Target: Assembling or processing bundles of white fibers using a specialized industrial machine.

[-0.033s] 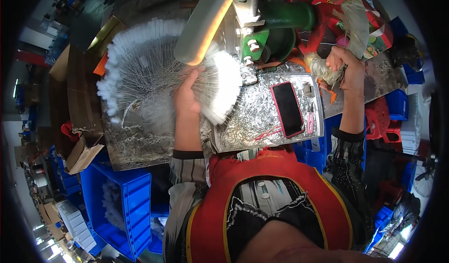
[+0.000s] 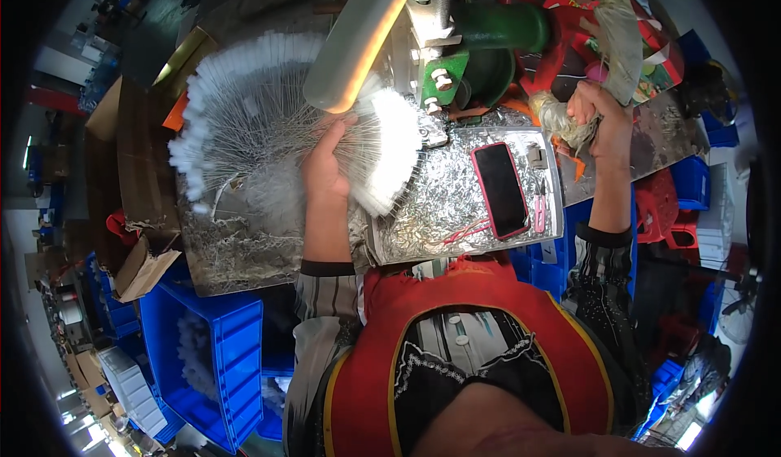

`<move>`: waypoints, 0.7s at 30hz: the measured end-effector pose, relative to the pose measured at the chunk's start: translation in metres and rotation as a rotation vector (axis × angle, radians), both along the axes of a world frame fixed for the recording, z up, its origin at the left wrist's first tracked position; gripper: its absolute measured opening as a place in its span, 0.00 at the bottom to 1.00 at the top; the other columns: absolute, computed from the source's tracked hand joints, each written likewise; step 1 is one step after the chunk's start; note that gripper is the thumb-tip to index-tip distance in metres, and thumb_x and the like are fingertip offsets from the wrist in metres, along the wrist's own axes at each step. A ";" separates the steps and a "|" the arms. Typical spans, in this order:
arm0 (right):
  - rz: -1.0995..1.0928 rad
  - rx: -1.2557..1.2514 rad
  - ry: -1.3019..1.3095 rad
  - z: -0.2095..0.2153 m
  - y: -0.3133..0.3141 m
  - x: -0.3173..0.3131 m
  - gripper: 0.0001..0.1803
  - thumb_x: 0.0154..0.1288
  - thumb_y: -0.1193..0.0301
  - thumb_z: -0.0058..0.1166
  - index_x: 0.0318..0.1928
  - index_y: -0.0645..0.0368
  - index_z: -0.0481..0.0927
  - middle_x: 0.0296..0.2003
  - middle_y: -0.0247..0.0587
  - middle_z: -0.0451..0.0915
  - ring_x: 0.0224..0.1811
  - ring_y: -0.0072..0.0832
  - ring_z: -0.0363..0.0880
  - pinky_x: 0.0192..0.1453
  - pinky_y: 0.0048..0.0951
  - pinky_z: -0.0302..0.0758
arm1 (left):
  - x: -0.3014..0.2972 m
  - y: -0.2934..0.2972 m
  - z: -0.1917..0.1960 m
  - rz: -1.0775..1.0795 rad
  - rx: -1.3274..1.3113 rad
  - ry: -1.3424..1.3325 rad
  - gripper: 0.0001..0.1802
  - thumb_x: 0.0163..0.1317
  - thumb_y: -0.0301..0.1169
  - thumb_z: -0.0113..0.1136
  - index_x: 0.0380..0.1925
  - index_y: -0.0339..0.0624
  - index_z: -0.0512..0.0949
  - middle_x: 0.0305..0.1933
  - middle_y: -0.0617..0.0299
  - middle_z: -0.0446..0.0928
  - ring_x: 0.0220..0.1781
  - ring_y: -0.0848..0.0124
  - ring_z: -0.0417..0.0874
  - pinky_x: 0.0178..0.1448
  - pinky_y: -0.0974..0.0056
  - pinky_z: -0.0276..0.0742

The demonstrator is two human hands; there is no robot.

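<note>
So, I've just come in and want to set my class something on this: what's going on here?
The person's left hand is among thin, white-tipped strands, its fingertips hard to make out. The right hand grips a wrapped handle near a green machine. A phone lies on a silvery sheet.

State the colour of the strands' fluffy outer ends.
White; the fluffy outer ends show best in the head view.

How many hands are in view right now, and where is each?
2. The left hand is among the white-tipped strands, by the lit lamp; the right hand is closed on the wrapped bar. No others show or seem hidden.
</note>
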State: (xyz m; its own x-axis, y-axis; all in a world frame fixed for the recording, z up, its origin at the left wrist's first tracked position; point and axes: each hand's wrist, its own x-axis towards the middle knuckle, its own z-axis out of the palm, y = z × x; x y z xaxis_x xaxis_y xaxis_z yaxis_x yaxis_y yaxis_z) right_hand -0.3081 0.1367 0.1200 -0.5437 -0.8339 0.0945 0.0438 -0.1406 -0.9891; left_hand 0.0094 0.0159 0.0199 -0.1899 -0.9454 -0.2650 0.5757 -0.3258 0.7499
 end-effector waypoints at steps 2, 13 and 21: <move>0.016 -0.242 0.116 -0.021 0.000 0.002 0.11 0.50 0.76 0.49 0.14 0.63 0.69 0.13 0.39 0.68 0.17 0.26 0.67 0.28 0.26 0.66 | -0.001 0.000 0.001 0.002 -0.006 -0.009 0.13 0.55 0.23 0.52 0.41 0.35 0.71 0.39 0.54 0.77 0.35 0.74 0.75 0.39 0.72 0.73; -0.045 -0.118 -0.006 -0.023 -0.002 0.000 0.05 0.48 0.78 0.50 0.21 0.68 0.73 0.11 0.39 0.67 0.15 0.28 0.68 0.24 0.26 0.65 | 0.010 0.001 -0.006 -0.029 -0.011 0.118 0.13 0.57 0.23 0.48 0.44 0.36 0.69 0.43 0.51 0.75 0.33 0.72 0.76 0.35 0.70 0.75; -0.058 -0.082 -0.022 -0.011 0.001 -0.002 0.05 0.47 0.77 0.52 0.22 0.68 0.73 0.12 0.39 0.68 0.15 0.27 0.68 0.23 0.26 0.65 | 0.006 -0.001 -0.008 -0.008 0.014 0.096 0.12 0.57 0.25 0.50 0.43 0.40 0.69 0.41 0.54 0.76 0.32 0.73 0.76 0.33 0.71 0.75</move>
